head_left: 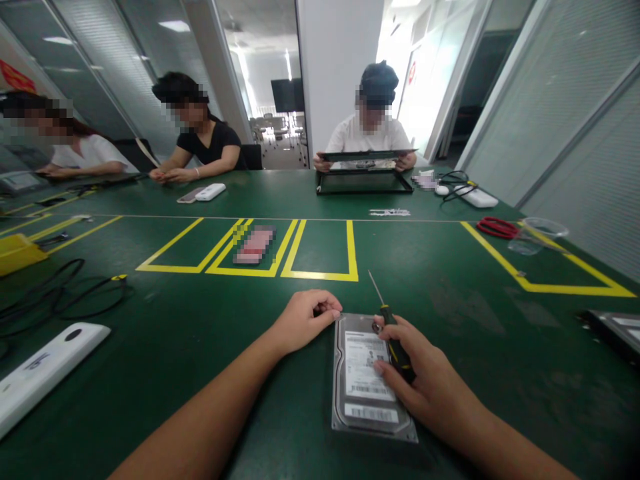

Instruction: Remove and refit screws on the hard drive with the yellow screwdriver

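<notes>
A silver hard drive [343, 407] with white printed labels lies flat on the green table in front of me. My left hand [307, 321] is at its far left corner, thumb and curled fingers closed together at the edge. Wrapped in the fingers of my right hand [425, 373] is a screwdriver [395, 347] with a black and yellow handle. Its thin shaft points up and away, with the tip beyond the drive and off its surface. That hand rests over the drive's right side and hides part of the label.
Yellow tape [320, 275] marks out areas on the table. A white power bank-like device [50, 373] and black cables [65, 293] lie left. To the right are another drive-like object [617, 330], a clear plastic cup [537, 233] and a red coil [497, 227]. Several people sit opposite.
</notes>
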A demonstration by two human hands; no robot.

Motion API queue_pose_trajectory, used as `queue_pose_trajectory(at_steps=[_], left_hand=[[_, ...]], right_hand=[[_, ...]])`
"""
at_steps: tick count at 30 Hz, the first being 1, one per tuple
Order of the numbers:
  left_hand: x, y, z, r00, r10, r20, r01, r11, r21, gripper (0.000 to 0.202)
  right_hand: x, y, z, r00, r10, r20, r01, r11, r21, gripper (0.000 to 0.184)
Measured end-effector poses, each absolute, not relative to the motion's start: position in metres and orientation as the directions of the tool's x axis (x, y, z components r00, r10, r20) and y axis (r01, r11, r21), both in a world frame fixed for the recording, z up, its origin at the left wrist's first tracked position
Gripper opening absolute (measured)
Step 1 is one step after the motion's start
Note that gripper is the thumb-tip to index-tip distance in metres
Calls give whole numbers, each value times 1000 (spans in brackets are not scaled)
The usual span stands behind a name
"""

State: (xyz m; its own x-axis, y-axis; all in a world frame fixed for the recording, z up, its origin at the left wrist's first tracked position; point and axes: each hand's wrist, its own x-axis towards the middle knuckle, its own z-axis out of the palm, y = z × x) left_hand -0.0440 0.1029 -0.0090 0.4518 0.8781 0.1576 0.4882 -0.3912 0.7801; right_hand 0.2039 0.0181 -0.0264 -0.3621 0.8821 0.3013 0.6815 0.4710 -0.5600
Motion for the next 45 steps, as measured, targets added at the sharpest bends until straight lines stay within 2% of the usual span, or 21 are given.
queue_pose_trajectory(at_steps=[5, 9, 27, 38, 41, 45], left_hand=[[-44, 108, -11, 457, 889, 33, 379, -229, 897, 14], [-44, 110, -13, 448, 893, -31, 337, -137, 932, 16], [-44, 107, -15, 430, 902, -39, 313, -108, 944, 13], [-44, 105, -15, 409, 912, -12, 388, -163, 907, 13], [-49, 104, -14, 470, 882, 29, 401, -242, 883, 18], [-58, 104, -11, 584, 810, 60, 399, -351, 847, 34]], right_hand=[[205, 18, -26, -372, 879, 298, 683, 477, -553, 29], [205, 19, -25, -382, 872, 305, 672, 489, -556, 29], [206, 21, -22, -415, 863, 289, 682, 505, -529, 28], [205, 19, -24, -425, 856, 293, 690, 516, -507, 32], [205, 19, -22, -425, 858, 288, 703, 513, -493, 32], [204, 18, -21, -423, 867, 265, 713, 499, -493, 32]])
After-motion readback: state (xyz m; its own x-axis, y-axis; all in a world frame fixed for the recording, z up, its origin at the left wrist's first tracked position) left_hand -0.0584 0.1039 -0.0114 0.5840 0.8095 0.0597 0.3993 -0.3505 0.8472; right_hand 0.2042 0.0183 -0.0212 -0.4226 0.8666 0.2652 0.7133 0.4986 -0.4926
